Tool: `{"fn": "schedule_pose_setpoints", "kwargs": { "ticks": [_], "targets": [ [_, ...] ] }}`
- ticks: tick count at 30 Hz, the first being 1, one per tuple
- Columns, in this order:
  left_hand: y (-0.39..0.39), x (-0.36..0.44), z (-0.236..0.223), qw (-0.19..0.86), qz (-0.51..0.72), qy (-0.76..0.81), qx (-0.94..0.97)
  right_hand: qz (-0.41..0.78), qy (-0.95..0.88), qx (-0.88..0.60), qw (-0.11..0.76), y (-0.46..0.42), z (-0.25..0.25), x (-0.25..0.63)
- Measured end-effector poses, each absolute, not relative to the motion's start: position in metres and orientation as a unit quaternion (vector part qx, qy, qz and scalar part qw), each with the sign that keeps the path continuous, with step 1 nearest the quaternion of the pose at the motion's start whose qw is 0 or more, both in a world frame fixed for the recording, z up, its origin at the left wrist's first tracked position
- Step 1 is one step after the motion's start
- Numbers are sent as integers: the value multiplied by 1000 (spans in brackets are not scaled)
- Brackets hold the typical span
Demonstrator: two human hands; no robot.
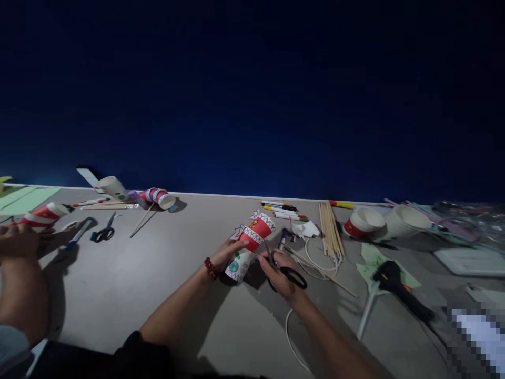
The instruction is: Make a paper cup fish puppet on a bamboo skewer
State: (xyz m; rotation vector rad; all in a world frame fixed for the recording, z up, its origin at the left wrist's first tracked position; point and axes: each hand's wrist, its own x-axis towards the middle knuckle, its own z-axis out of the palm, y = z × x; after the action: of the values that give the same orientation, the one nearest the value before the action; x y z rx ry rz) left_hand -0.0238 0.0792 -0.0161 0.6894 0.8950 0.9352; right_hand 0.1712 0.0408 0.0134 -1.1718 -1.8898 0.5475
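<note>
My left hand (224, 256), with a beaded bracelet at its wrist, is wrapped round a craft of joined paper cups (257, 230). The upper part is red with zigzag trim and paper cut-outs. A white cup with green and purple drawings (235, 267) forms its lower end. My right hand (281, 271) is closed on a pair of scissors with black handles (299, 279). Their blades point up beside the right side of the cups, close to the seam between red and white. I cannot tell whether they touch the cups.
Markers (282, 208) and wooden sticks (329, 229) lie behind. On the right are paper cups (406, 220), a glue gun (402, 292) on green paper and a white cable (290, 331). At left, another person's hand (19, 242) holds a red-striped cup (43, 215) near scissors (104, 233).
</note>
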Motion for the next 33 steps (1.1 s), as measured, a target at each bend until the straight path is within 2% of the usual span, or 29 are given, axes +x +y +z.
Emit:
{"fn": "schedule_pose_setpoints", "kwargs": {
  "ticks": [11,21,33],
  "targets": [
    [89,-39,-13,798,368,360,314,227,-747,-466,416,34,6,167],
    [99,-51,-12,797,337,322,383,240,-747,-470,404,29,-5,159],
    [97,-47,-12,782,335,354,388,223,-755,-477,390,29,-5,160]
  ]
}}
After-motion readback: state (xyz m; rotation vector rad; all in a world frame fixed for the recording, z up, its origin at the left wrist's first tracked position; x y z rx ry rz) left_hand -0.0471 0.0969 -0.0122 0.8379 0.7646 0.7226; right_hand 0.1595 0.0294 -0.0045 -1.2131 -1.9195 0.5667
